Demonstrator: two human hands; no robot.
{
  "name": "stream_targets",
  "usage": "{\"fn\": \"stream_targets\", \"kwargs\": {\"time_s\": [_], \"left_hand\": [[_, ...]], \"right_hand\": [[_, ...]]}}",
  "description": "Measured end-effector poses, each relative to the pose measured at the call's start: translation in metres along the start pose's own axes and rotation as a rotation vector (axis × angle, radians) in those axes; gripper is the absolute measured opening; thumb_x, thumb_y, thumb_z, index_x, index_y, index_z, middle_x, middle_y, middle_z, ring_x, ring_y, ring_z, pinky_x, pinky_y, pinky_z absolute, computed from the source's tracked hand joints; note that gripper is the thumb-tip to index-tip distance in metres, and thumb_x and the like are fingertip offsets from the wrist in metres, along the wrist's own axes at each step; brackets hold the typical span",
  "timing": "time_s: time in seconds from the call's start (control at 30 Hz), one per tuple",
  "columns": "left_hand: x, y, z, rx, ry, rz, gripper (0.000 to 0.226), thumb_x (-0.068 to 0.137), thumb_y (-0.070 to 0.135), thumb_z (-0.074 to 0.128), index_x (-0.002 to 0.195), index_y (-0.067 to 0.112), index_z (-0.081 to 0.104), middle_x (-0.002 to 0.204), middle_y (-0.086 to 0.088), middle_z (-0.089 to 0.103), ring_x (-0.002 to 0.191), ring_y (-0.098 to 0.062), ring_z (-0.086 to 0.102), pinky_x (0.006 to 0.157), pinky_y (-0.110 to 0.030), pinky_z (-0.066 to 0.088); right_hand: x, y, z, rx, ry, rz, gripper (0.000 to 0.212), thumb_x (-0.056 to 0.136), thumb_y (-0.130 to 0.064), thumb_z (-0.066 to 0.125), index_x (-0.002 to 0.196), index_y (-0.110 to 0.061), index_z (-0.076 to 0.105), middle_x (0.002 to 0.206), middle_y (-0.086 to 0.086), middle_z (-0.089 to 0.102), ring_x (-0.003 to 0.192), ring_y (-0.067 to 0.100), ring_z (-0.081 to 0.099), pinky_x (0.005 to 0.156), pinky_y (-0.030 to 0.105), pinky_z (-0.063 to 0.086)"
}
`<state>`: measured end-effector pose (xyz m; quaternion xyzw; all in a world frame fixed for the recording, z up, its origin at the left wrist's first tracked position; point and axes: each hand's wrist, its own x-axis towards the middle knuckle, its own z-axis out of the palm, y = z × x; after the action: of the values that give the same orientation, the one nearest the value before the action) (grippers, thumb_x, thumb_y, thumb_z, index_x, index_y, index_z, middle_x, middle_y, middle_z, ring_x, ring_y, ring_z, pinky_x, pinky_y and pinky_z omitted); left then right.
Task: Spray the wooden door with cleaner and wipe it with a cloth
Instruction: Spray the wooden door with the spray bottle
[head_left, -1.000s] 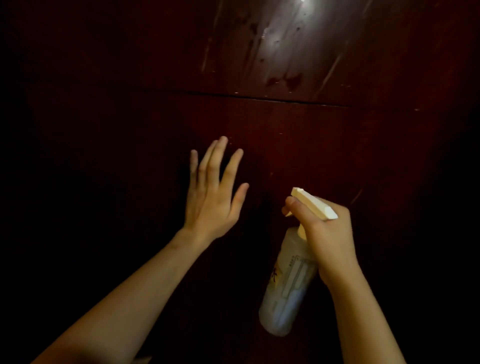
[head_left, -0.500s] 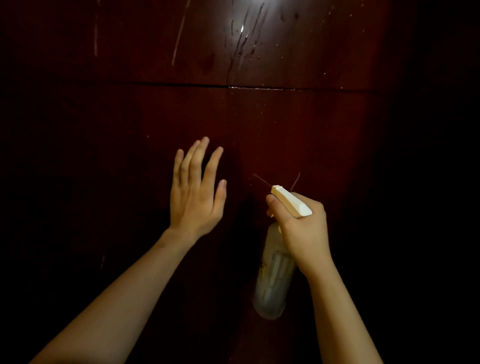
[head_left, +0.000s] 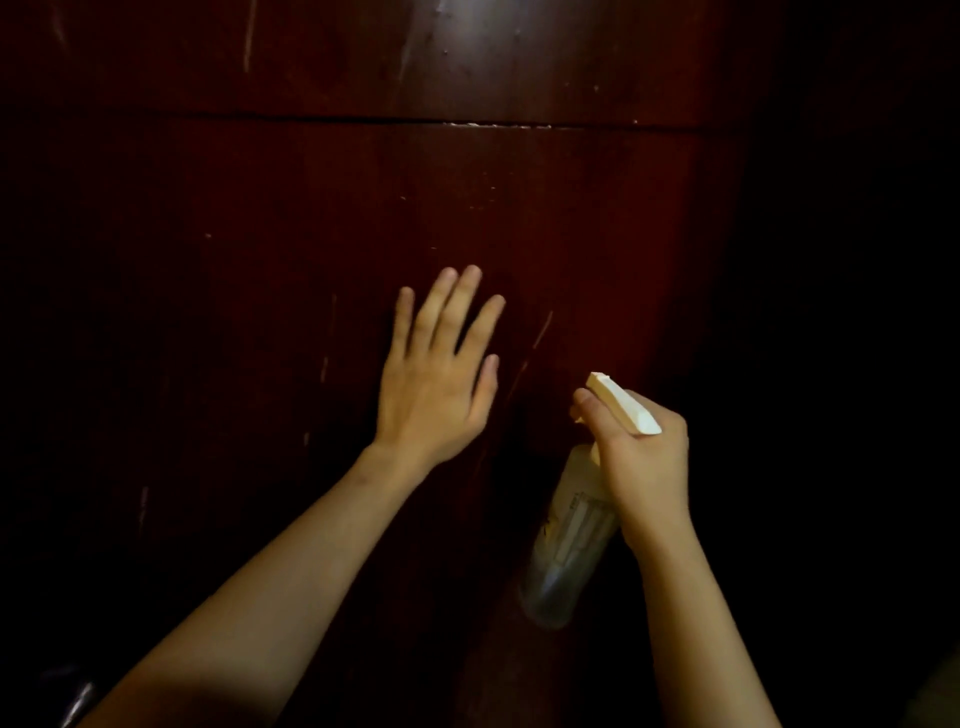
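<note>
The dark red wooden door (head_left: 519, 218) fills the view, its sides lost in shadow. The left hand (head_left: 436, 395) lies against it mid-panel, fingers straight and spread. Just beside, the right hand (head_left: 644, 467) grips a spray bottle (head_left: 576, 530), its label unreadable

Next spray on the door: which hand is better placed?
Right. The right hand grips the pale translucent plastic spray bottle, nozzle aimed at the dark red wooden door. The left hand is open and holds nothing.
</note>
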<state>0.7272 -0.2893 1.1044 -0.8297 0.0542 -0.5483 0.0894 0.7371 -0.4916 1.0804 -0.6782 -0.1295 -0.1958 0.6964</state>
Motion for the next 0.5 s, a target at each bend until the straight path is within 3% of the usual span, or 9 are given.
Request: {"fn": "stream_targets", "kwargs": {"time_s": [0.17,0.3,0.5], "left_hand": [[0.006,0.050,0.034,0.012,-0.088,-0.019,0.057,0.107,0.037,0.043,0.160,0.019,0.034,0.172,-0.013,0.019,0.161,-0.031,0.012,0.130,-0.057,0.003],[0.005,0.055,0.053,0.143,-0.110,-0.066,0.062,0.108,0.045,0.033,0.165,0.022,0.021,0.174,-0.011,0.010,0.161,-0.033,0.006,0.128,-0.062,0.002],[0.002,0.054,0.061,0.166,-0.082,-0.065,0.062,0.109,0.045,0.030,0.166,0.022,0.017,0.174,-0.011,0.010,0.160,-0.032,0.003,0.128,-0.063,0.002]], "right_hand": [[0.012,0.018,-0.034,-0.062,0.060,0.028,0.023,0.091,-0.031,0.076,0.079,-0.012,0.075,0.078,0.018,0.071,0.075,0.034,0.069,0.064,0.041,0.053],[0.027,0.032,-0.050,-0.053,0.068,0.028,0.035,0.091,-0.033,0.074,0.074,-0.004,0.070,0.076,0.022,0.067,0.063,0.020,0.059,0.061,0.033,0.045],[0.036,0.052,-0.050,-0.092,0.021,0.043,0.046,0.085,-0.044,0.071,0.066,-0.005,0.059,0.066,0.021,0.061,0.055,0.022,0.055,0.055,0.038,0.043]]}}
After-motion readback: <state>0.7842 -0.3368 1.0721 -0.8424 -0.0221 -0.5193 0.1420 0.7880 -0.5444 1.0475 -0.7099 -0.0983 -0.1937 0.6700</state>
